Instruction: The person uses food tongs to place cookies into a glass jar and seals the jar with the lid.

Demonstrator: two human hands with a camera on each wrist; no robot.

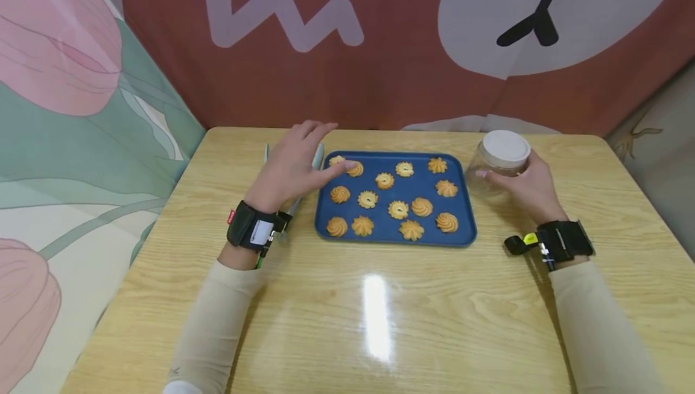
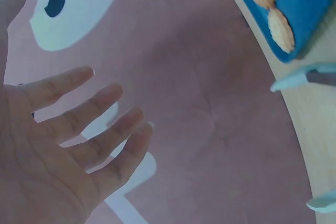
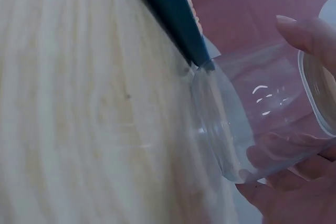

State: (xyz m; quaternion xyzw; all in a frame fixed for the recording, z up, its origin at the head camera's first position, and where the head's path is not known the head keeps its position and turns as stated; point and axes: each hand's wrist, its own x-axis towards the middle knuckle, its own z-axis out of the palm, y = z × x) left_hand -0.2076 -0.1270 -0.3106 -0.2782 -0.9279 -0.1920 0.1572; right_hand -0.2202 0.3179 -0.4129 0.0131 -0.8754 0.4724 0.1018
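My right hand (image 1: 536, 187) grips a clear plastic jar (image 3: 262, 108) with a white lid (image 1: 506, 148), thumb on the near side and fingers around the far side. The jar stands at the right end of a blue tray (image 1: 387, 238). Several piped butter cookies (image 1: 422, 207) are spread over that tray, some with a hole in the middle. Over the tray's left end, my left hand (image 1: 290, 168) is spread and holds nothing, its thumb above a cookie. Partly hidden under it lie tongs with pale blue-green tips (image 2: 299, 77).
The wooden table (image 1: 315, 315) ends at a wall covering (image 1: 391, 80) with a brown cartoon print just behind the tray. A flower-patterned covering (image 1: 81, 158) hangs on the left side. Each wrist wears a black strap (image 1: 252, 228) with a camera.
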